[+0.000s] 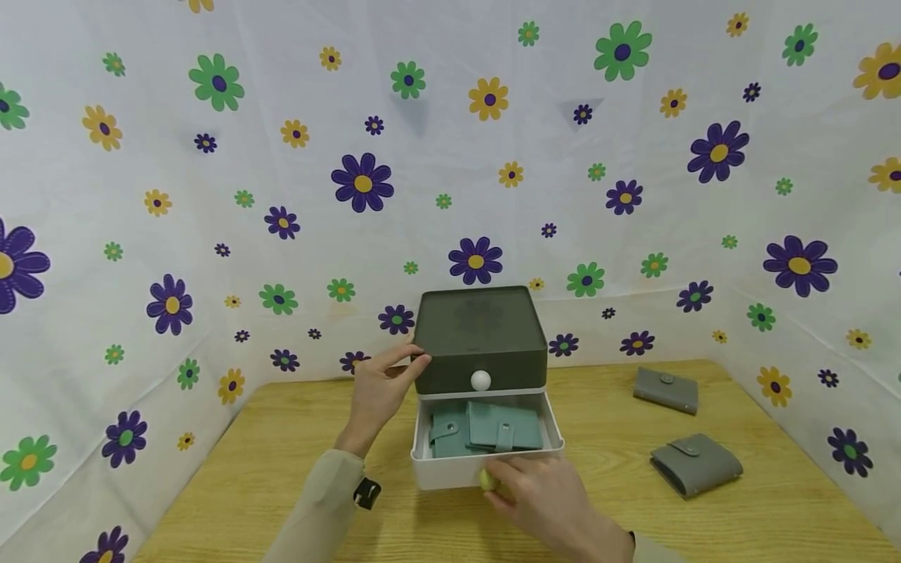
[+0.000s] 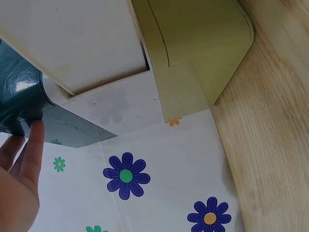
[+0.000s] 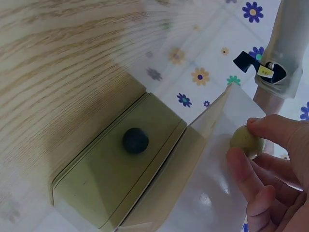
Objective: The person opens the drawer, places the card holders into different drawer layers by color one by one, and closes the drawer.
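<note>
Leftmost, the left hand (image 1: 380,391) rests straight fingers against the box (image 1: 481,336). Below its lid, the open drawer (image 1: 486,461) holds teal wallets (image 1: 486,430); the right hand (image 1: 545,493) pinches the knob (image 1: 487,480). Right of the box, two grey wallets (image 1: 693,463) lie.

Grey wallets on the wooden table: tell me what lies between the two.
Bare wooden table, in the head view: far grey wallet and near grey wallet lie apart.

surface: wooden table (image 1: 281,469) | on it: drawer box (image 1: 481,336); two grey wallets (image 1: 665,389), (image 1: 695,464)
</note>
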A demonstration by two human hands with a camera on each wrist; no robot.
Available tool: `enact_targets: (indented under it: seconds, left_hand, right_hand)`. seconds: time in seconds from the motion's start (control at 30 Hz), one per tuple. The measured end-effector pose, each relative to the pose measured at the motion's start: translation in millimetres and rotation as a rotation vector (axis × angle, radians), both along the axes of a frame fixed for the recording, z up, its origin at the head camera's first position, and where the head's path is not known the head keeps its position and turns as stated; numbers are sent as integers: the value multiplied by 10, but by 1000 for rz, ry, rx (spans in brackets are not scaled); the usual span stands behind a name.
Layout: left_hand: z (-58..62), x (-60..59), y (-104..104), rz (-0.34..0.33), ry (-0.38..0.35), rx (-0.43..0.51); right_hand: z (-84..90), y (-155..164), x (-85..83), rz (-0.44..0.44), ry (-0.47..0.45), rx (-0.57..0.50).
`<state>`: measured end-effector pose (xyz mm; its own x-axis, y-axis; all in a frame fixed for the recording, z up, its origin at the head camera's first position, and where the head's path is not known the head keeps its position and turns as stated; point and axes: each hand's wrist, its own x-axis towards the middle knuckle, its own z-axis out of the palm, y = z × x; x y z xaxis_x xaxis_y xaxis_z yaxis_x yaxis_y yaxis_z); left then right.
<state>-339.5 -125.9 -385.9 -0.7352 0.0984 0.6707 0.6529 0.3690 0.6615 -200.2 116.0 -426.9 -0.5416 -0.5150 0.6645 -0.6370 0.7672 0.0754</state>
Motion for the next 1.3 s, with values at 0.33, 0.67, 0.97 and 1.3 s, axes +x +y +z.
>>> enact_targets:
  seconds: [0.33, 0.67, 0.97, 1.3]
  left_hand:
    - [-4, -11, 13, -21, 18, 31]
    - [10, 30, 15, -18, -10, 35]
    - [1, 20, 5, -19, 6, 41]
    - [4, 16, 11, -25, 12, 44]
  right_hand:
    - [-36, -5, -199, -51, 55, -36]
    - [-35, -17, -349, -51, 5, -65]
    - [-49, -23, -438, -47, 0, -69]
    - [-55, -23, -531, -51, -6, -100]
